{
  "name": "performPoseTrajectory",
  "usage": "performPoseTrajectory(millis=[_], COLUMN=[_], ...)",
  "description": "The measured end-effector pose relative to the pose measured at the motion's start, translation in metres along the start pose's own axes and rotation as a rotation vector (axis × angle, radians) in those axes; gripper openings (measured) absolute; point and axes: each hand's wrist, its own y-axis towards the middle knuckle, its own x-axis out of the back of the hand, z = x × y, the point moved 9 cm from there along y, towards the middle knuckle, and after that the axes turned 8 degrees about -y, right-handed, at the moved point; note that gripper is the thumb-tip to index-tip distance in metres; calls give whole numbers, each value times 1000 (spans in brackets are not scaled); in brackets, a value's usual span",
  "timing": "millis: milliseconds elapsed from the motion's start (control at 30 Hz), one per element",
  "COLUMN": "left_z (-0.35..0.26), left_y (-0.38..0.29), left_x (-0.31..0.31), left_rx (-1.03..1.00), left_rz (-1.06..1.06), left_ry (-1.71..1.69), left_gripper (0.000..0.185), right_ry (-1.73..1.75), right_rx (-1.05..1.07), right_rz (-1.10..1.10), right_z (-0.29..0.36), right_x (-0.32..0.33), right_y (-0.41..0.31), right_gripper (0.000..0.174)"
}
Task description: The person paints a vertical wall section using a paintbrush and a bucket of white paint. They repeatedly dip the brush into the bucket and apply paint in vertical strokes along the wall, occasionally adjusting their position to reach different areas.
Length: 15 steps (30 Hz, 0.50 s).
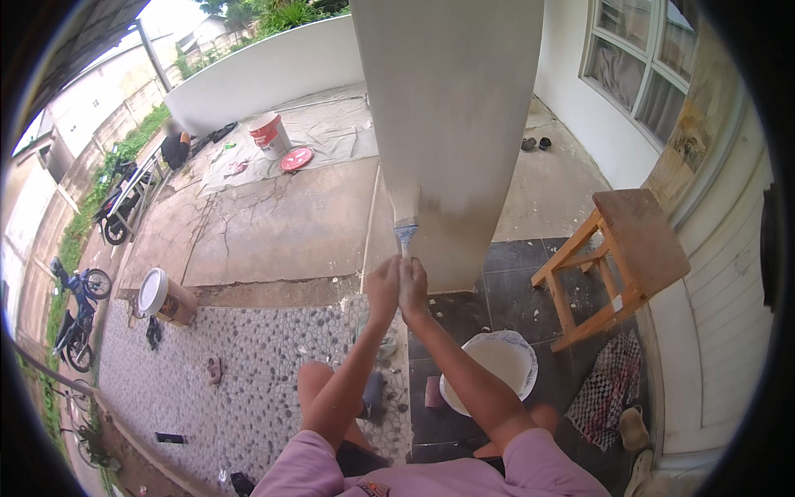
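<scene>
Both hands are closed around the handle of a wide paintbrush, its bristles pointing up against the front of a square pillar. My left hand is on the left of the handle, and my right hand presses beside it on the right. Pale paint covers the pillar's upper part; its lower part is a darker beige. Below my right forearm, a white basin of whitish liquid sits on the dark tiles, partly hidden by the arm. A reddish block lies at the basin's left side.
A wooden stool stands right of the pillar, near a checkered cloth. On the left are a lidded bucket and a sandal. Farther back, a red-and-white bucket stands on sheeting, and a person sits near motorcycles.
</scene>
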Motion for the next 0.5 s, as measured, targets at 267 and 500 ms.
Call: performPoseTrajectory(millis=[267, 500], left_z=[86, 88], left_y=[-23, -23], left_x=[16, 24], left_rx=[134, 198], left_rz=[-1, -20], left_ry=[162, 279], left_gripper=[29, 35], right_ry=[-95, 34], right_rx=[-97, -414], right_rz=[-81, 42], right_z=[-76, -94], right_x=[4, -8], right_y=[-21, -22], right_gripper=[27, 27])
